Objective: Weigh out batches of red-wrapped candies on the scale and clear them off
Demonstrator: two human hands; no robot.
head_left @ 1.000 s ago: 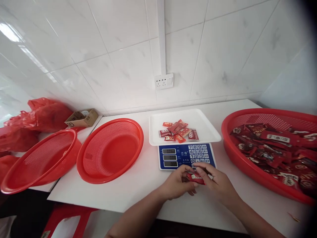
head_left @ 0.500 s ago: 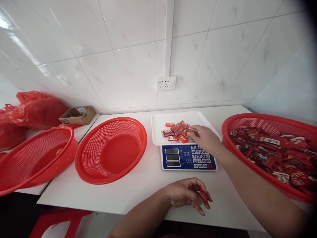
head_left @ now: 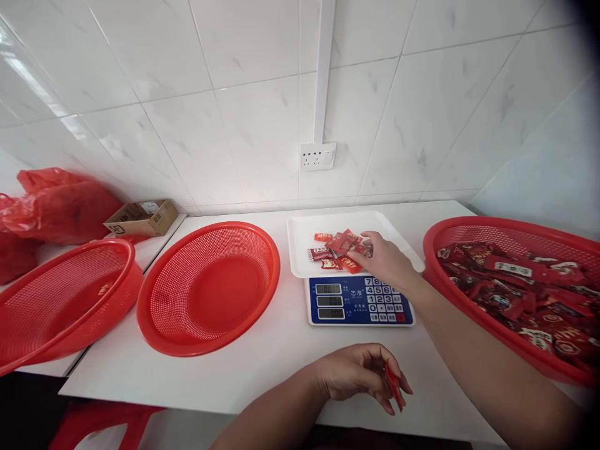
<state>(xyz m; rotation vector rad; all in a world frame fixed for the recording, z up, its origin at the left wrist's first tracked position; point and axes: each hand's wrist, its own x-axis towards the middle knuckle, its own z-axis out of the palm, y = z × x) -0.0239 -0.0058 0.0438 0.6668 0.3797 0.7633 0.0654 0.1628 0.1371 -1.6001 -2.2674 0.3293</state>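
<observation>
My left hand (head_left: 363,378) is over the front of the table, its fingers closed on a small red snack packet (head_left: 394,384). Over the white weighing tray (head_left: 300,228) reaches my right hand (head_left: 382,256). Its thumb and fingers close around wrapped packets at the right side of a small heap of red snack packets (head_left: 340,242); the fingers partly hide them. The tray sits on a blue digital scale (head_left: 360,303), whose keypad and three displays face me. My right forearm passes in front of a big red basket (head_left: 440,234) with many red and dark packets in it.
Left of the scale is a round red plastic basket (head_left: 213,340). Another red basket (head_left: 112,312) stands tilted farther left, near an open cardboard box (head_left: 140,219) and red plastic bags (head_left: 60,206). A red stool (head_left: 100,425) is below the table (head_left: 272,369). Behind is a tiled wall with a socket (head_left: 317,156).
My left hand has shifted slightly right and toward me with its packet. On the tray, my right fingers have drawn closer around the packets. The view has shifted slightly.
</observation>
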